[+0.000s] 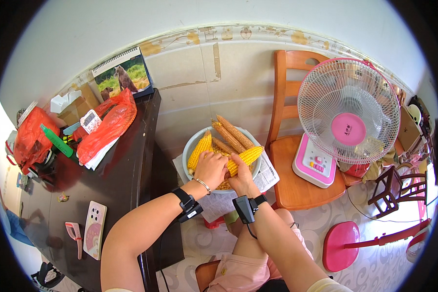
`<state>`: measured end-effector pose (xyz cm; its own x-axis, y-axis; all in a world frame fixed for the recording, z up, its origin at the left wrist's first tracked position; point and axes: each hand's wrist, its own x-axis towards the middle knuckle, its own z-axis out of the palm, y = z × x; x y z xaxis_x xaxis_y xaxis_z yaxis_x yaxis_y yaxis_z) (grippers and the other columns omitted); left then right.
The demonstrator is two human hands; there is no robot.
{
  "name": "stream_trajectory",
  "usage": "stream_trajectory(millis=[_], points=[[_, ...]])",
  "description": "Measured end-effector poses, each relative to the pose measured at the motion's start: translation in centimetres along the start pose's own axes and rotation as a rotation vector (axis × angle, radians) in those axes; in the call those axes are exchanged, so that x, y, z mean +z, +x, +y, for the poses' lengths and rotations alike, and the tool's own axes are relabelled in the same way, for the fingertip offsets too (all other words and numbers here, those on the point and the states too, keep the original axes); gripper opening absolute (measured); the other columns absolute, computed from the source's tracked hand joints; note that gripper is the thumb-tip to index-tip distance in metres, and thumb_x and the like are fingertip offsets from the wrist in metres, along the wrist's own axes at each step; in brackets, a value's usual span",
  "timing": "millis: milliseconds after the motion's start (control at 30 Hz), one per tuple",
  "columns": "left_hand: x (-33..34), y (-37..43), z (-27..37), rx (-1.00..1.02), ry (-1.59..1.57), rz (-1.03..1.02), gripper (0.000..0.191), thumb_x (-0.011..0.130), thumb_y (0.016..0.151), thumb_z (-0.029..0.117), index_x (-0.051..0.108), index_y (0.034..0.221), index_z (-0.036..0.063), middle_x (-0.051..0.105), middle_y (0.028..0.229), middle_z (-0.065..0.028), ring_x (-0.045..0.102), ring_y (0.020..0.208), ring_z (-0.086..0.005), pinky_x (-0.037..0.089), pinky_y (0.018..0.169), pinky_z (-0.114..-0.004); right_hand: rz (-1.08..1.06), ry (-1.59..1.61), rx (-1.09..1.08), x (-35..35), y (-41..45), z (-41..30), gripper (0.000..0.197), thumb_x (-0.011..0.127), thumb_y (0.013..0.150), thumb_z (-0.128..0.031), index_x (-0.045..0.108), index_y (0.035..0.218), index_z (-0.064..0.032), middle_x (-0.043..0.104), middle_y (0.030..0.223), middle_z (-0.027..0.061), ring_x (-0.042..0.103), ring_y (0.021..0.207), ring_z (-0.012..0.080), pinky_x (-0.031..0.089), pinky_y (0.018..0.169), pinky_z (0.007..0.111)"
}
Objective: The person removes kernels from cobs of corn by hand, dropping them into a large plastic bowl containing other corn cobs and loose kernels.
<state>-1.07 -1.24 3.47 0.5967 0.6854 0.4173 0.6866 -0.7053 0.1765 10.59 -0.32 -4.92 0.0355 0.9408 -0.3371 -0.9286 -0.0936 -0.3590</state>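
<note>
My right hand [240, 174] is closed around an ear of yellow corn [251, 154] above a pale blue-grey basin [185, 153]. The fingers of my left hand [211, 168] press at the lower end of that ear, beside my right hand; what lies under them is hidden. Another yellow ear of corn [199, 149] rests at the basin's left side. Stripped corncobs [233, 134] lean over its back rim. Loose corn kernels [224, 185] lie in the bottom. The basin stands on newspaper [268, 174].
At the left, a dark table [122, 175] holds a phone [95, 230], a watch [75, 235], red plastic bags [111, 124] and a desk calendar [122, 73]. A pink fan [348, 129] stands on a wooden chair [295, 189] at the right, close to the basin.
</note>
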Motion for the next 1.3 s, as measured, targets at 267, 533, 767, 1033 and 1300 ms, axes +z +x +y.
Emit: stream_trajectory(millis=[267,533,767,1033,1300], points=[[-0.2,0.2,0.1,-0.171,-0.223,-0.083,0.006,0.056,0.073,0.01,0.053,0.073,0.0046,0.054,0.074,-0.0128,0.054,0.072,-0.0332,0.042,0.064,-0.042,0.032,0.052,0.002,0.2,-0.1,0.1,0.017,0.06,0.079,-0.005,0.052,0.094,-0.0074,0.058,0.083,0.0054,0.059,0.075,0.0203,0.05,0.062,0.034],[0.5,0.0,-0.3,-0.287,-0.36,-0.086,0.005,0.054,0.073,0.008,0.052,0.073,0.0035,0.053,0.075,-0.0137,0.054,0.073,-0.0328,0.042,0.064,-0.041,-0.001,0.114,0.023,0.8,-0.7,0.3,0.017,0.059,0.08,-0.007,0.054,0.097,-0.006,0.059,0.086,0.0063,0.059,0.078,0.0203,0.05,0.068,0.035],[1.4,-0.2,-0.7,-0.342,-0.347,-0.053,0.007,0.058,0.071,0.008,0.053,0.07,0.0034,0.053,0.075,-0.0135,0.053,0.072,-0.032,0.042,0.064,-0.04,-0.001,0.092,0.013,0.8,-0.9,0.6,0.017,0.058,0.079,-0.005,0.054,0.096,-0.0069,0.059,0.086,0.0061,0.059,0.078,0.0205,0.05,0.069,0.035],[2.5,-0.3,-1.8,-0.481,-0.349,-0.12,0.006,0.057,0.068,0.01,0.056,0.067,0.0036,0.055,0.075,-0.0167,0.054,0.076,-0.0347,0.043,0.067,-0.043,0.002,0.073,-0.024,0.4,-0.4,1.0,0.019,0.061,0.077,-0.003,0.054,0.094,-0.0061,0.059,0.086,0.0061,0.059,0.076,0.0206,0.05,0.066,0.034],[2.3,0.6,-3.1,-0.865,-0.715,-0.43,0.015,0.059,0.073,0.012,0.061,0.079,-0.0012,0.06,0.074,-0.0113,0.058,0.073,-0.022,0.044,0.063,-0.036,0.006,-0.022,-0.057,1.7,-1.1,0.8,0.008,0.057,0.081,-0.009,0.052,0.087,-0.0078,0.057,0.077,0.0053,0.056,0.074,0.0186,0.046,0.071,0.033]])
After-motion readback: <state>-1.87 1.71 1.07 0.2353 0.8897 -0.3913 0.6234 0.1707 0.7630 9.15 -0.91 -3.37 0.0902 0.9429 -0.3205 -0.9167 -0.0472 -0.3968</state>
